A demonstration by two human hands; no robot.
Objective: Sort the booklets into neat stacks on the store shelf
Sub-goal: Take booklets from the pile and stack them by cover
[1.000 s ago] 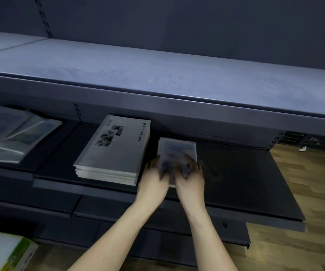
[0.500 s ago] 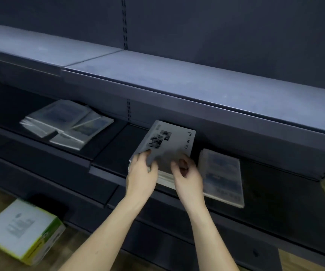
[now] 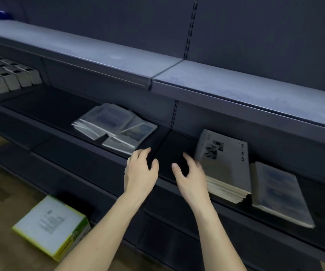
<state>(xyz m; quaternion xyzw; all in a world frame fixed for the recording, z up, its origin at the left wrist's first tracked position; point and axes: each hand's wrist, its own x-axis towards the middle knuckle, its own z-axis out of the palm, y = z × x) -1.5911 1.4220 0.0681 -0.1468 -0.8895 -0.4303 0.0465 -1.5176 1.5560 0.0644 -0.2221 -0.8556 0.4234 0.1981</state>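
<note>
Your left hand (image 3: 140, 173) and right hand (image 3: 190, 176) both hover over a bare patch of the dark shelf (image 3: 169, 147), fingers loosely spread and holding nothing. Just to the right of your right hand, close enough that its fingers overlap the near corner in this view, lies the tall stack of grey booklets (image 3: 225, 163); whether skin touches paper you cannot tell. That stack's long axis runs from the shelf's front edge back toward the rear panel, and its edges line up fairly squarely. The top cover carries small dark photo blocks near the far left corner and a line of vertical lettering along the right edge, too blurred to read in full. Beside it on the right, almost touching, lies a lower stack of blue-toned booklets (image 3: 279, 192), its long axis also running front to back, angled slightly rightward. Beyond your left hand, farther back and left, sits a loose pile of booklets (image 3: 114, 126), fanned out and overlapping at different angles. On the floor below rests a white box with yellow-green edges (image 3: 52, 224), its printed label illegible.
</note>
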